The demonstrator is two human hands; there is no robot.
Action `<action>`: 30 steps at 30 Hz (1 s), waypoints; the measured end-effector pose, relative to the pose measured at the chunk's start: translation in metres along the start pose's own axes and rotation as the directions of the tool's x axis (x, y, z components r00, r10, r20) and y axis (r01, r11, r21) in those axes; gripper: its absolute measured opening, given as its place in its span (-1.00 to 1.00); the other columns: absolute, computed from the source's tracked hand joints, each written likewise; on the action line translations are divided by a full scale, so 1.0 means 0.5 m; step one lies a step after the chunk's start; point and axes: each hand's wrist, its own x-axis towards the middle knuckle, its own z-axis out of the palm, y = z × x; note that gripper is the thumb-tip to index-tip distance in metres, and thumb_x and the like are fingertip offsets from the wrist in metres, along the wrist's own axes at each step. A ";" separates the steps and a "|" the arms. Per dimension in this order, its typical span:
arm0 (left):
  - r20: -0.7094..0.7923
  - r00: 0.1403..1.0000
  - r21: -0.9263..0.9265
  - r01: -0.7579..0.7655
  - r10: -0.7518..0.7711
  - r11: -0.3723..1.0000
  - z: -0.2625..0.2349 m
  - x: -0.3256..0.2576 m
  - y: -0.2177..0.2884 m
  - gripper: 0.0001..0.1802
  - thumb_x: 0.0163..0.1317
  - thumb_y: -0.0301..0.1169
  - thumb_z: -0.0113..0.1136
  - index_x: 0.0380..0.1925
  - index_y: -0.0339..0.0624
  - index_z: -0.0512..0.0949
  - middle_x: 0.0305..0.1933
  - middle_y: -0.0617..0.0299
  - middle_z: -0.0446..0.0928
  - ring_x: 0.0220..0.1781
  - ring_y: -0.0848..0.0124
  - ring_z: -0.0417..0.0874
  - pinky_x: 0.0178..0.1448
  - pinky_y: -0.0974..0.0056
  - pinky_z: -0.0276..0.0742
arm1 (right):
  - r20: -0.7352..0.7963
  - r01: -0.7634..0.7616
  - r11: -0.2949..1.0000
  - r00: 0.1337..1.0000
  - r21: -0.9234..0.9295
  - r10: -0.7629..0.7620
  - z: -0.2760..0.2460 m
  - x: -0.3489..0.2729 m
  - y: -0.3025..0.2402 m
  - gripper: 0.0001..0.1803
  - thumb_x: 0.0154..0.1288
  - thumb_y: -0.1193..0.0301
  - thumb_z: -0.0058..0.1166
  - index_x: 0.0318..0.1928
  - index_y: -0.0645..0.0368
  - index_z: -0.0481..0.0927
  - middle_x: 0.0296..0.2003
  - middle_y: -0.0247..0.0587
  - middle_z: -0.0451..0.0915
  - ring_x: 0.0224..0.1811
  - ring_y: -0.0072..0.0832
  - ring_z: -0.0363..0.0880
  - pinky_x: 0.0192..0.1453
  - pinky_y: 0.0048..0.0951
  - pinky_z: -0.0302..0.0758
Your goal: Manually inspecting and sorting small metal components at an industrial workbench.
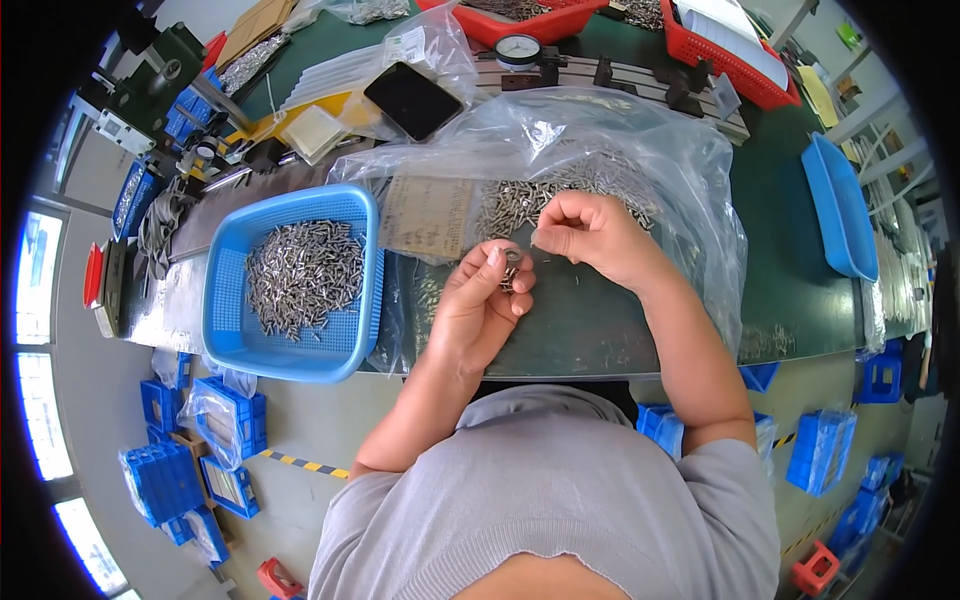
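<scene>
My left hand (pixel 482 300) is closed around a small round metal ring (pixel 513 255) held up at the fingertips, with several small metal pins (pixel 509 280) in the curled fingers below it. Just to the right and slightly higher, my right hand (pixel 597 238) is in a pinch, thumb against forefinger. Whatever sits between those fingertips is too small to make out. The two hands are close but apart. Behind them, a heap of small metal pins (pixel 520 203) lies on a clear plastic bag (pixel 690 230), next to a brown cardboard piece (pixel 428 215) with writing.
A blue basket (pixel 372 290) of similar pins stands left of my hands on the green table (pixel 620 335). Farther back are a phone (pixel 412 100), a dial gauge (pixel 518 50) on a metal rail and red baskets (pixel 735 65). A blue tray (pixel 838 205) stands at the right.
</scene>
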 end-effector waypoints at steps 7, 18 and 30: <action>-0.019 1.000 0.105 0.012 -0.010 0.994 0.005 0.002 -0.001 -0.84 0.28 -0.33 0.15 -0.24 -0.15 0.49 -0.27 0.21 0.50 -0.37 0.50 0.43 -0.40 0.46 0.32 | 0.119 0.010 0.941 0.991 0.338 -0.054 0.022 0.000 0.004 -0.80 0.24 0.32 0.19 -0.37 0.18 0.53 -0.49 -0.50 0.47 -0.42 -0.77 0.37 -0.37 -0.69 0.30; -0.004 1.000 0.088 0.029 -0.029 0.996 0.004 0.002 -0.002 -0.83 0.27 -0.31 0.17 -0.26 -0.15 0.50 -0.32 0.24 0.48 -0.43 0.53 0.38 -0.47 0.50 0.26 | 0.119 0.066 0.961 0.988 0.268 -0.101 0.029 -0.001 0.000 -0.83 0.21 0.40 0.22 -0.40 0.21 0.53 -0.49 -0.49 0.48 -0.41 -0.76 0.40 -0.31 -0.68 0.36; 0.034 0.998 0.130 0.043 -0.048 0.991 -0.003 -0.002 -0.001 -0.74 0.28 -0.26 0.14 -0.19 -0.21 0.45 -0.31 0.21 0.43 -0.46 0.58 0.30 -0.58 0.57 0.18 | 0.163 0.075 0.948 0.978 0.311 -0.131 0.041 0.006 0.002 -0.86 0.22 0.42 0.19 -0.33 0.20 0.51 -0.46 -0.47 0.50 -0.41 -0.75 0.45 -0.28 -0.66 0.40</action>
